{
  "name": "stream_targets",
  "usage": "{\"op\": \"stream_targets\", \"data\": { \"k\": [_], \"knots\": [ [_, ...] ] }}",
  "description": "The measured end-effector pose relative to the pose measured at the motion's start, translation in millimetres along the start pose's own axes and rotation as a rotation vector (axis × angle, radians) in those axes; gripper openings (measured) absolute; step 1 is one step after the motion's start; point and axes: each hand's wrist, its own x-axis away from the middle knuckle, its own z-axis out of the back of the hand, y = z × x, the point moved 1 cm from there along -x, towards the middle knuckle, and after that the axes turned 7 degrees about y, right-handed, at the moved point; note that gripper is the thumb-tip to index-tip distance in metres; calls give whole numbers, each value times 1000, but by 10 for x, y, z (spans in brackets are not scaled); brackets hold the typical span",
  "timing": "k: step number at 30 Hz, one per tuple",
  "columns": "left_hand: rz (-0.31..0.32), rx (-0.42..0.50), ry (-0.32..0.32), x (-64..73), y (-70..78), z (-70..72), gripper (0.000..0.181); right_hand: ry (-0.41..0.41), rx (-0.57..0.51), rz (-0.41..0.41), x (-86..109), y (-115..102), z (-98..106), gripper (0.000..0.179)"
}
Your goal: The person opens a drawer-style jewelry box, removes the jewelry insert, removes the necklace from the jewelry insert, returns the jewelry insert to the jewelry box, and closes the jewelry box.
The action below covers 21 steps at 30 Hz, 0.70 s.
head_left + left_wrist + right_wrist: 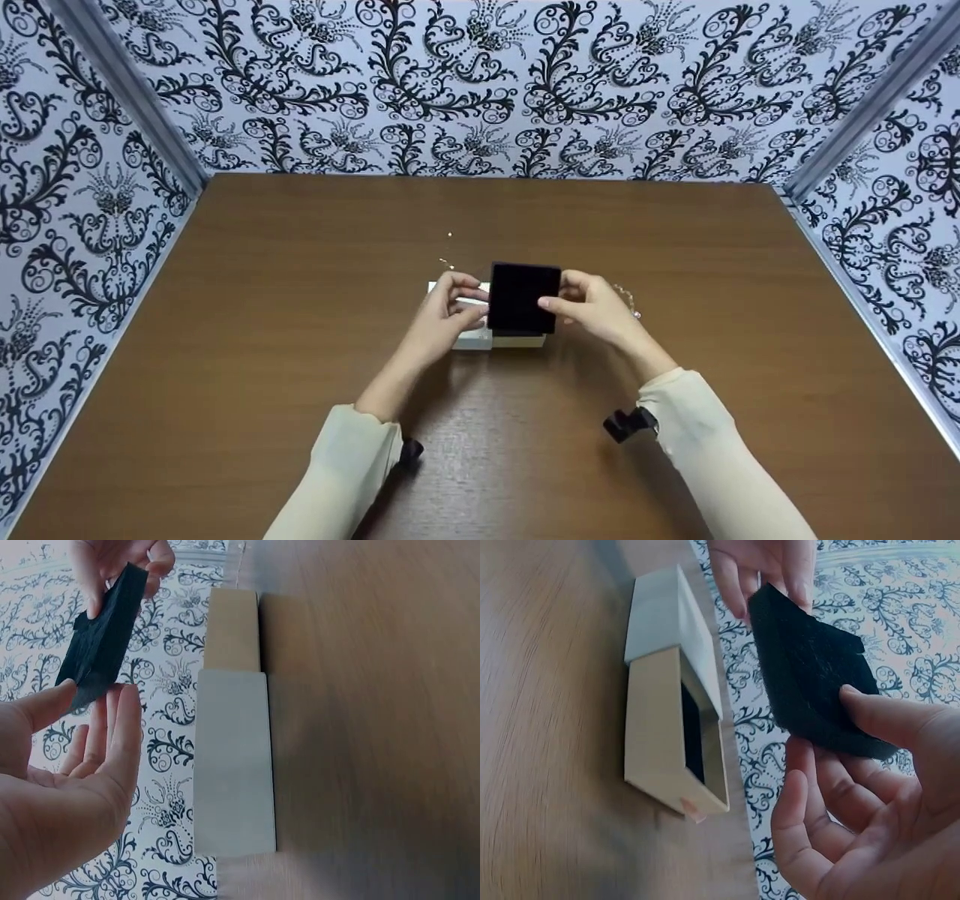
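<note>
A square black foam pad (523,298) is held up over a small slide-out box. My right hand (592,301) grips its right side, with the thumb on the face and the fingers behind. On the opposite edge, my left hand (452,304) pinches the pad between thumb and fingertips; the left wrist view shows this at the near corner. Below lies the box, its white sleeve (656,611) on the left and its cream drawer (654,720) pulled out to the right. Dark lining (692,733) shows inside the drawer.
A beaded bracelet (627,298) lies on the brown table (300,375) just beyond my right hand. Behind the box, a thin chain with small beads (447,263) rests on the wood. Patterned panels (480,90) wall the table at the back and both sides.
</note>
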Motion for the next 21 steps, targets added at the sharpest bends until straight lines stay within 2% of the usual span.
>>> {"op": "stream_targets", "data": {
  "k": [4,7,13,17,21],
  "knots": [
    [-85,-120,50,-4,-5,60,30,85,13,-30,-27,69,18,27],
    [-142,-259,80,-1,-3,98,29,134,65,-58,-46,133,24,26],
    [-208,-549,71,8,-3,135,36,141,144,-89,-67,216,15,31],
    [-202,-653,36,10,-19,136,41,127,158,-88,-71,240,6,34],
    [-158,-779,0,9,-38,128,47,121,172,-86,-80,259,-7,35]
  ]
}}
